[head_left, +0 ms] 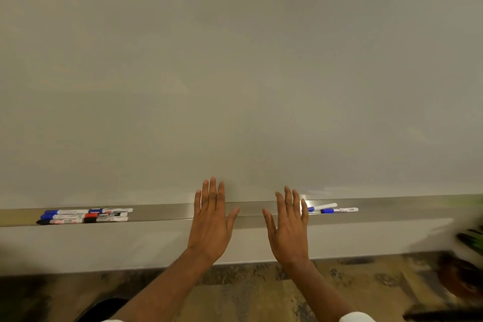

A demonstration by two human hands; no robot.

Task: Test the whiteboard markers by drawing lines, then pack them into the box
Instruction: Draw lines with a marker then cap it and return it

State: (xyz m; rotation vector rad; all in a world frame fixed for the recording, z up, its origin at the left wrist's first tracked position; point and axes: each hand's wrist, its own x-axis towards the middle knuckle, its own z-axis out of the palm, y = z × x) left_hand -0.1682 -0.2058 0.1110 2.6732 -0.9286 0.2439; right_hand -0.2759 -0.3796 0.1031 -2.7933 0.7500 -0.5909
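1. The left hand (210, 219) and right hand (288, 227) hold nothing. Fingers are straight and slightly spread above the tray (162, 213).
2. Likely next step: grip one of the two markers (332, 209) just beside the right hand, at mid-barrel.
3. These lie lengthwise along the tray, blue caps pointing left.
4. The marker group (86, 215) lies well apart, at left.

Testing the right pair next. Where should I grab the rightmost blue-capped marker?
Probably pinch the white barrel of the rightmost marker from above with the right hand: it lies flat along the tray, cap end crowded by the other marker, barrel end free.
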